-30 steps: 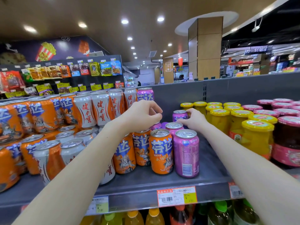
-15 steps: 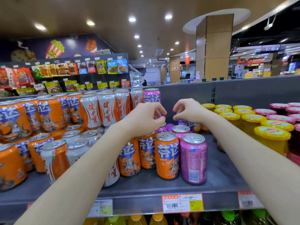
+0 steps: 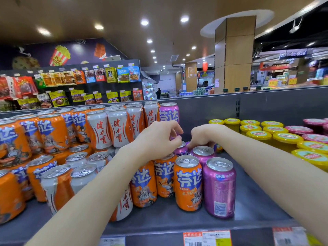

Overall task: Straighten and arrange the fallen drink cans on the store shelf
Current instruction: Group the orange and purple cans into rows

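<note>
1. At the far left, orange cans (image 3: 51,134) stand stacked in two tiers, packed close together on the grey shelf (image 3: 177,219); all are upright, long axis vertical, tops up.
2. Next to them, white cans (image 3: 99,130) with red characters stand upright in the upper tier, with more silver tops below; no open room shows between these rows.
3. A tall purple can (image 3: 169,112) stands upright at the back, touching the white row on its right end.
4. The left hand (image 3: 159,139) hovers over the middle cluster, fingers curled and pinched together near a purple can top (image 3: 182,145); whether it actually grips that can I cannot tell.
5. The right hand (image 3: 204,135) reaches down just beside it, fingers bent onto the tops of the purple cans at the rear; what it holds is hidden.
6. In front, an orange front can (image 3: 188,181) and a purple front can (image 3: 219,187) stand upright, touching, near the shelf's front edge.
7. Bare shelf lies to the right of the purple front can, between it and the yellow-lidded jars (image 3: 285,139).
8. Pink-lidded jars (image 3: 300,130) sit at the far right.
</note>
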{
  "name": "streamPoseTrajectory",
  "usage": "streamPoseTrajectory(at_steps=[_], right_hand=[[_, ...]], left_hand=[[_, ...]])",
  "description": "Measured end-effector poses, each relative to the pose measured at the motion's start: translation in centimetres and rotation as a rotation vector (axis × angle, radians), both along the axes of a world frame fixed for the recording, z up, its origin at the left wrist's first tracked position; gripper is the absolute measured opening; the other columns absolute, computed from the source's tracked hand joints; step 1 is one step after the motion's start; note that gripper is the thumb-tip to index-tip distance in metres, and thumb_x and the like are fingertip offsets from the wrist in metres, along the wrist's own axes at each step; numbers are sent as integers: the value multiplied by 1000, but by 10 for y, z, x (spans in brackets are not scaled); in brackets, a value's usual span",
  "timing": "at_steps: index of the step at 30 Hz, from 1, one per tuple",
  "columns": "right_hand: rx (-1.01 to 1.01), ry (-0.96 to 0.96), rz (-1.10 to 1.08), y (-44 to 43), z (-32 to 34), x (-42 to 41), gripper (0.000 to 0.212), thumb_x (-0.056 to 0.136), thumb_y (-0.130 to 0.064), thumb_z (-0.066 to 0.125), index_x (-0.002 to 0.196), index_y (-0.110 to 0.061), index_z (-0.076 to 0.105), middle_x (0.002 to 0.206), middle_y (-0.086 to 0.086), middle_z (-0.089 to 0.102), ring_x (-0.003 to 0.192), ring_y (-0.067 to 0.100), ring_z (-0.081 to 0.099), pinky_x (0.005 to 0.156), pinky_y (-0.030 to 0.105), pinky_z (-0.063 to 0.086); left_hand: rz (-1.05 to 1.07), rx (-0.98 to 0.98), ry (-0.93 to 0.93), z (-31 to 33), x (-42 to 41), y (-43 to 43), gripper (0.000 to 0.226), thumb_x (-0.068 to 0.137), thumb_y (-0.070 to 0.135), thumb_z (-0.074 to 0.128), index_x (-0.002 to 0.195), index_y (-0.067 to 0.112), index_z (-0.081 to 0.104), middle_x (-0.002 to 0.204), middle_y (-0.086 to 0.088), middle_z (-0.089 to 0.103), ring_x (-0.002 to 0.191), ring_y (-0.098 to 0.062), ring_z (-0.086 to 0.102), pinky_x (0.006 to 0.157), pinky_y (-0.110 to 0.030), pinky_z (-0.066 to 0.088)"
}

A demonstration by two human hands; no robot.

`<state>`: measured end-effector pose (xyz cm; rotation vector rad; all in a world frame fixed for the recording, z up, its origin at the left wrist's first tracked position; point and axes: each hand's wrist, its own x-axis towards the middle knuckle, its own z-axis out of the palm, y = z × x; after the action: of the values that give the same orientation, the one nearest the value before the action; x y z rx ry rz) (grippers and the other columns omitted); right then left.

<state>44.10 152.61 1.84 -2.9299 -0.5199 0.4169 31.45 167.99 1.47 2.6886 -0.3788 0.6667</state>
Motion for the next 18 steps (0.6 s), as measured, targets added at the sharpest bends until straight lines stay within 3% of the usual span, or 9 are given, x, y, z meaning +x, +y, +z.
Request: streamPoseTrajectory(at_steps=[6, 9, 13, 16, 18], right_hand=[[-28, 189, -195, 9, -7, 1, 42, 96, -50, 61, 102, -8, 61, 90, 10, 65, 75, 21, 65, 57, 31, 52], [-44, 143, -194, 10, -8, 1, 43, 96, -49, 59, 110, -8, 61, 93, 9, 66, 78, 20, 65, 58, 31, 51], [-36, 77, -163, 8, -6, -6, 44, 97, -44, 60, 117, -6, 64, 100, 8, 67, 93, 21, 67, 73, 29, 53], [95, 39, -171, 0, 2, -11, 39, 91, -44, 70, 96, -6, 67, 84, 8, 65, 69, 21, 61, 62, 28, 52], [174, -63, -218, -7, 9, -14, 45, 81, -46, 78, 91, -3, 71, 88, 11, 72, 68, 25, 68, 64, 31, 59]], left_hand=[[-21, -5, -1, -1, 4, 8, 21, 97, 35, 60, 116, 32, 67, 96, 16, 69, 89, -1, 66, 81, -33, 60], [-24, -22, -1, -1, 5, 10, 20, 97, 34, 60, 116, 33, 67, 96, 17, 69, 88, -1, 66, 80, -32, 60], [-30, -25, 9, -1, 4, 11, 22, 97, 35, 61, 118, 32, 66, 97, 16, 68, 88, -1, 66, 80, -31, 60], [-33, -30, 4, 0, 3, 12, 22, 97, 34, 61, 118, 31, 66, 96, 16, 69, 87, 0, 65, 80, -29, 60], [-36, -33, -4, 2, 1, 11, 21, 97, 34, 61, 117, 30, 67, 95, 15, 69, 86, -1, 65, 79, -28, 59]])
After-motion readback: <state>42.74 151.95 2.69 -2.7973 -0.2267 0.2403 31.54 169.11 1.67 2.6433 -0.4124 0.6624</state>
